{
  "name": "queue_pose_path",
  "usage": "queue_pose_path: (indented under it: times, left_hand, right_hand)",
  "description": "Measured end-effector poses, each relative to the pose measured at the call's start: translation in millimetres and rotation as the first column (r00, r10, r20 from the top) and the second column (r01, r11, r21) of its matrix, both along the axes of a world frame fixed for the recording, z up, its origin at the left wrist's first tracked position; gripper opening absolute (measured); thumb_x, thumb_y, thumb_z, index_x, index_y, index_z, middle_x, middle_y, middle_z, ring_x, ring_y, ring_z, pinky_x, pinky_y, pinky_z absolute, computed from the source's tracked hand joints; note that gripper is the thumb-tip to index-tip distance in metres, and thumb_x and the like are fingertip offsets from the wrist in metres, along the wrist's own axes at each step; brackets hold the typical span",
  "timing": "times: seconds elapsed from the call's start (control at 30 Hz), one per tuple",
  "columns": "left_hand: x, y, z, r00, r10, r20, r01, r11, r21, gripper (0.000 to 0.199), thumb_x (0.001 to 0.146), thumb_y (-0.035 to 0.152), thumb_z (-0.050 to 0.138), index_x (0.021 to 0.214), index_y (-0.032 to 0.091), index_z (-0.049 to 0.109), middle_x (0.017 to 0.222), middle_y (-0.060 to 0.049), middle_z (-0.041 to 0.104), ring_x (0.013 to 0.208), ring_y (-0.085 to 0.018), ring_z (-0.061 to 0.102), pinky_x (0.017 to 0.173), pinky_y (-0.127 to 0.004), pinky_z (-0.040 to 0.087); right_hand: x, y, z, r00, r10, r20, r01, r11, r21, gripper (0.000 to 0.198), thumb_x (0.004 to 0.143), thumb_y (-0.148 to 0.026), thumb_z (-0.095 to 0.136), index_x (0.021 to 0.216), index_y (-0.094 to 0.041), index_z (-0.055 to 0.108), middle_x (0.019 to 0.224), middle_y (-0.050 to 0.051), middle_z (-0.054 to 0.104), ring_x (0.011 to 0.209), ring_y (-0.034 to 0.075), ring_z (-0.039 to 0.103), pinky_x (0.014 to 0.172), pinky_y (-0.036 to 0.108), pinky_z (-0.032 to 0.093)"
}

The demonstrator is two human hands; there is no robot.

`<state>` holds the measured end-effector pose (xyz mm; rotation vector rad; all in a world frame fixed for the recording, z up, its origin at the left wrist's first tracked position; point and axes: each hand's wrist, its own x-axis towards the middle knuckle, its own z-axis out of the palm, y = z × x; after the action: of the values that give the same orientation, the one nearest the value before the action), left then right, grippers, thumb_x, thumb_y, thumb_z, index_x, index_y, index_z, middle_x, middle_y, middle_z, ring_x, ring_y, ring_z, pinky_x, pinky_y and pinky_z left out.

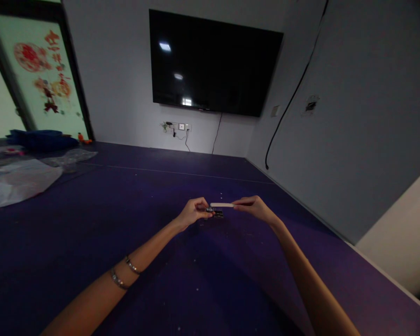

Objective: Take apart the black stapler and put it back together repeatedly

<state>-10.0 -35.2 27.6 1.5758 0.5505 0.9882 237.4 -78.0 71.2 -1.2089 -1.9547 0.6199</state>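
Near the middle of the view, my left hand pinches a small dark object with a shiny metallic part; its exact kind is too small to make out. Two bracelets circle that forearm. Between the fingertips of my right hand is one end of a pale, flat, narrow stick. It lies roughly level, with its far end pointing left. That end is just above the dark object, close to my left fingers; whether they touch, I cannot tell. Both hands are low over a dark purple surface.
Crumpled clear plastic and white sheeting lie at the left, near a dark blue bundle and a small orange item. A television hangs on the back wall. A black cable runs down the right wall.
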Motion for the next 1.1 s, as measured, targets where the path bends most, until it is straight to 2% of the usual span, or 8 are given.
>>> queue_pose_path:
  times: [0.17, 0.33, 0.5, 0.67, 0.83, 0.97, 1.1]
  left_hand:
    - [0, 0, -0.2, 0.999, 0.036, -0.033, -0.036, 0.999, -0.002, 0.026, 0.055, 0.012, 0.073, 0.068, 0.014, 0.051, 0.068, -0.001, 0.065, 0.065, -0.012, 0.060, 0.062, -0.024, 0.042]
    - [1, 0, -0.5, 1.000, 0.020, -0.008, -0.020, 1.000, -0.008, 0.027, 0.055, 0.012, 0.073, 0.066, 0.014, 0.049, 0.069, -0.001, 0.065, 0.069, -0.013, 0.061, 0.066, -0.026, 0.044]
    - [1, 0, 0.0, 0.999, 0.033, -0.034, -0.033, 0.999, -0.001, 0.025, 0.056, 0.011, 0.072, 0.067, 0.014, 0.050, 0.070, -0.001, 0.065, 0.070, -0.013, 0.062, 0.066, -0.025, 0.044]
    - [2, 0, -1.4, 1.000, 0.017, -0.019, -0.017, 1.000, 0.000, 0.026, 0.056, 0.009, 0.072, 0.065, 0.014, 0.048, 0.072, -0.001, 0.065, 0.072, -0.013, 0.062, 0.068, -0.026, 0.044]
    - [1, 0, -1.9, 0.999, 0.031, -0.040, -0.031, 1.000, -0.002, 0.023, 0.057, 0.011, 0.072, 0.068, 0.014, 0.051, 0.070, -0.001, 0.065, 0.068, -0.012, 0.061, 0.064, -0.025, 0.044]
    - [0, 2, -3.0, 0.998, 0.050, -0.032, -0.049, 0.999, 0.011, 0.026, 0.056, 0.013, 0.073, 0.066, 0.014, 0.049, 0.070, -0.001, 0.064, 0.066, -0.012, 0.060, 0.063, -0.025, 0.045]
    - [1, 2, -3.5, 0.998, 0.049, -0.050, -0.049, 0.999, -0.006, 0.027, 0.056, 0.013, 0.073, 0.067, 0.014, 0.049, 0.069, 0.000, 0.064, 0.065, -0.012, 0.060, 0.062, -0.025, 0.045]
  right_hand:
    - [-3, -2, 3, 0.997, 0.065, 0.044, -0.064, 0.997, -0.030, 0.032, 0.070, -0.041, 0.064, 0.092, -0.019, 0.072, 0.085, 0.005, 0.071, 0.078, 0.018, 0.063, 0.069, 0.028, 0.047]
    - [-5, -5, 7, 1.000, -0.018, 0.011, 0.018, 1.000, -0.008, 0.031, 0.070, -0.041, 0.065, 0.090, -0.019, 0.072, 0.085, 0.005, 0.071, 0.078, 0.019, 0.063, 0.070, 0.028, 0.047]
    - [-8, -11, 15, 0.996, 0.052, 0.070, -0.049, 0.998, -0.037, 0.030, 0.071, -0.041, 0.063, 0.092, -0.020, 0.072, 0.087, 0.005, 0.071, 0.077, 0.018, 0.063, 0.068, 0.027, 0.047]
    - [-9, -12, 16, 0.997, -0.022, 0.072, 0.022, 1.000, -0.006, 0.031, 0.072, -0.041, 0.063, 0.092, -0.020, 0.072, 0.083, 0.004, 0.071, 0.074, 0.018, 0.063, 0.066, 0.027, 0.046]
    - [-11, -13, 17, 0.994, 0.051, 0.096, -0.048, 0.999, -0.025, 0.029, 0.071, -0.040, 0.064, 0.091, -0.019, 0.072, 0.080, 0.004, 0.070, 0.070, 0.016, 0.061, 0.062, 0.026, 0.045]
    - [-15, -17, 20, 0.996, -0.025, 0.080, 0.024, 1.000, 0.011, 0.028, 0.072, -0.038, 0.063, 0.091, -0.019, 0.072, 0.081, 0.005, 0.070, 0.071, 0.016, 0.061, 0.065, 0.026, 0.045]
    - [-17, -18, 22, 0.994, 0.020, 0.104, -0.020, 1.000, 0.003, 0.028, 0.073, -0.038, 0.063, 0.092, -0.019, 0.072, 0.078, 0.004, 0.070, 0.068, 0.015, 0.060, 0.064, 0.026, 0.045]
